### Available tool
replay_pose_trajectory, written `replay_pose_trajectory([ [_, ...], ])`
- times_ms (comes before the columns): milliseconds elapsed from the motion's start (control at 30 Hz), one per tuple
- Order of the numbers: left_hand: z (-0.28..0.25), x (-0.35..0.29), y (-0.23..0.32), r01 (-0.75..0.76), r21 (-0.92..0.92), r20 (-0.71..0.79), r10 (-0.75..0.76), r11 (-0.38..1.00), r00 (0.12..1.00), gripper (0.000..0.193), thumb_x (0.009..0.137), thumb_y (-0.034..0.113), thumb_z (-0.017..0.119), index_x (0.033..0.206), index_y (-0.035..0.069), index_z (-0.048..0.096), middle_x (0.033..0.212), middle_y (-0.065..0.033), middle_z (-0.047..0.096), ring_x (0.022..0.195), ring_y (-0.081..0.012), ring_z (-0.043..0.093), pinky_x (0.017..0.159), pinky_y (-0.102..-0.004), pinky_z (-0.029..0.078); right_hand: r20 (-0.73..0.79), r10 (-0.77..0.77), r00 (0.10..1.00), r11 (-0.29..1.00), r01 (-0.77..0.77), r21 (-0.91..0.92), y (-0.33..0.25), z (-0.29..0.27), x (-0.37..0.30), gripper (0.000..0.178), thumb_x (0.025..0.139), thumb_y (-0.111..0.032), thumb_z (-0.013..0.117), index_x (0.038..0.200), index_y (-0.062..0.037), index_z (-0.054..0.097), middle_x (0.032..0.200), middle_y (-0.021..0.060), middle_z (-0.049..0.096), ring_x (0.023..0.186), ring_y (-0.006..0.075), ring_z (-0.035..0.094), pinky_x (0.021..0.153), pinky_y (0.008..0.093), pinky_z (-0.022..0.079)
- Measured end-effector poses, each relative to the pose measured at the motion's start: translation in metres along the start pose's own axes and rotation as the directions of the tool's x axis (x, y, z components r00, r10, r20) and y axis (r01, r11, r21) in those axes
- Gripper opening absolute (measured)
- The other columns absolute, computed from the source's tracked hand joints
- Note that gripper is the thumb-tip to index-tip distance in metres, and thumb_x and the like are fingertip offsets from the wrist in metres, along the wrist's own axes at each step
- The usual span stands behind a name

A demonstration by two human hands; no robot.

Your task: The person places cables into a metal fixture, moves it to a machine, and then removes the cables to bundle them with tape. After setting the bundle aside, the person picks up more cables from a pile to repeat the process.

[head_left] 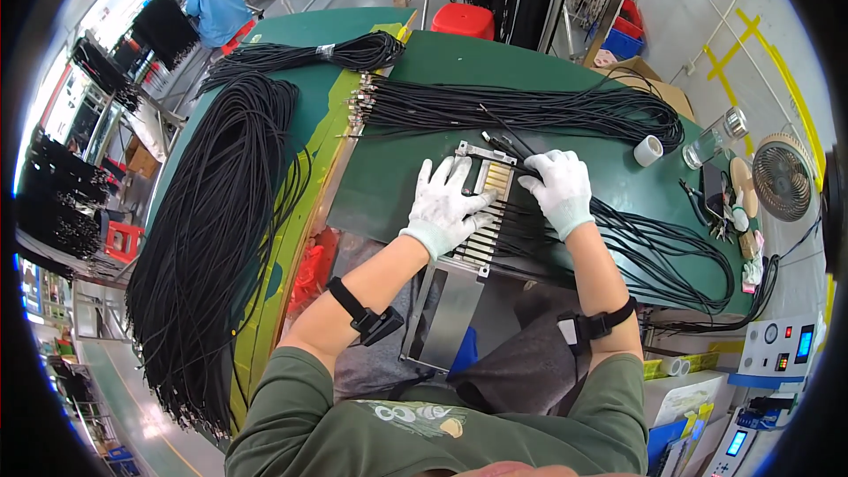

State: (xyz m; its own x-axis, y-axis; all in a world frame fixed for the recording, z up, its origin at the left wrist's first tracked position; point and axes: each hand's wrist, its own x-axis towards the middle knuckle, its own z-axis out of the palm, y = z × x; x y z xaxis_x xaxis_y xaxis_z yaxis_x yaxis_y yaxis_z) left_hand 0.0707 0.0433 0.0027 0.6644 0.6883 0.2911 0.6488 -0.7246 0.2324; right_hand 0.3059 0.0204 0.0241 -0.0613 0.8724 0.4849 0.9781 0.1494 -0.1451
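Observation:
A metal fixture [477, 246] with a row of narrow slots lies at the table's near edge; its upper slots look gold-coloured. My left hand [444, 207], in a white glove, rests on the fixture's left side with fingers spread, thumb and fingertips touching the slots. To the right, my white-gloved right hand [560, 189] curls its fingers around a black cable [513, 137] by the fixture's upper end. The exact grip is partly hidden under the fingers. More black cables [658, 247] run from the fixture's right side beneath my right hand and loop across the table.
A long cable bundle [512, 106] with metal ends lies beyond the fixture. Another large bundle [212, 230] hangs over the left table. At right stand a white cup [648, 151], a glass bottle [714, 140], pliers [694, 203] and a fan [783, 177]. A person [215, 4] sits far left.

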Motion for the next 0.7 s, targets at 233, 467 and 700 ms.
replay_pose_trajectory([
  [233, 0.012, -0.002, -0.010, -0.051, -0.064, -0.083, 0.046, 0.997, 0.996, 0.040, 0.083, 0.049, 0.067, 0.118, 0.030, 0.073, 0.147, -0.0219, 0.045, 0.139, -0.0407, 0.036, 0.116, -0.0592, 0.021, 0.085, 0.071, 0.994, 0.994, -0.063, -0.093, 0.010, 0.022, 0.003, 0.014, 0.076, -0.024, 0.075, 0.088, -0.0191, 0.071, 0.089, 0.0010, 0.064, 0.093, 0.0253, 0.059, 0.078, 0.0398, 0.046],
  [467, 0.010, -0.003, -0.019, -0.036, -0.168, -0.095, 0.020, 0.985, 0.995, 0.040, 0.083, 0.043, 0.070, 0.118, 0.023, 0.074, 0.148, -0.0212, 0.045, 0.139, -0.0439, 0.036, 0.116, -0.0591, 0.023, 0.003, -0.018, 1.000, 1.000, 0.018, 0.017, 0.010, 0.025, 0.003, 0.011, 0.075, -0.022, 0.074, 0.084, -0.0171, 0.071, 0.088, 0.0038, 0.064, 0.091, 0.0282, 0.057, 0.079, 0.0413, 0.044],
  [700, 0.015, -0.007, -0.020, 0.058, -0.547, -0.390, -0.315, 0.835, 0.866, 0.029, 0.078, 0.029, 0.078, 0.100, 0.011, 0.074, 0.117, -0.0138, 0.068, 0.117, -0.0343, 0.058, 0.104, -0.0466, 0.042, 0.110, -0.089, 0.990, 0.993, 0.080, 0.087, 0.008, 0.010, 0.003, 0.014, 0.072, -0.022, 0.077, 0.083, -0.0165, 0.071, 0.085, 0.0041, 0.064, 0.090, 0.0285, 0.058, 0.078, 0.0406, 0.045],
])
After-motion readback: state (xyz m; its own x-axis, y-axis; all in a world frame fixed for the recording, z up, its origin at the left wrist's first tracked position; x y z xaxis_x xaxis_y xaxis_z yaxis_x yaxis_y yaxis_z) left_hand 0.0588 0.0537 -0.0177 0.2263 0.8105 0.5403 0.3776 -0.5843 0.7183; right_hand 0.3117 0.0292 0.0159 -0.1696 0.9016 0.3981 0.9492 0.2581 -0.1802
